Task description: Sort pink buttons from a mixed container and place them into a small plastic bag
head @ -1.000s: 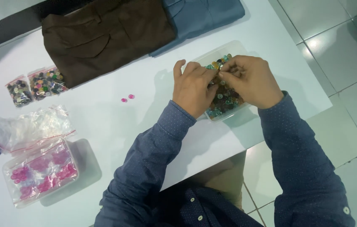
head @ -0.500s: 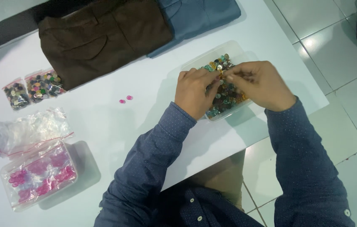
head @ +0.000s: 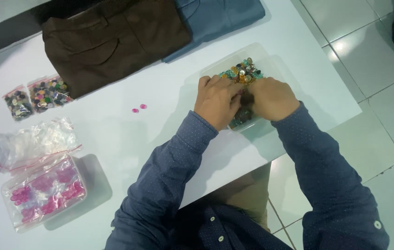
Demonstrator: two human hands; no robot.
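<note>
1. White table (head: 113, 139): clear tray (head: 271, 58) of mixed buttons (head: 242, 71) lies at two o'clock, long axis running from eight to two.
2. Left hand (head: 216, 101) and right hand (head: 272, 98): both rest in the tray, equally near; buttons lie at twelve o'clock from the knuckles.
3. Fingers: curled under, their spread cannot be told.

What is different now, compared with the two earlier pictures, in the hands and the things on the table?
Both hands, left hand and right hand, have dropped from above the buttons into the clear tray, knuckles up and side by side; a second ago they were raised, fingertips together. Whether they hold anything is hidden. The two pink buttons, the bags and the folded clothes stayed put.
</note>
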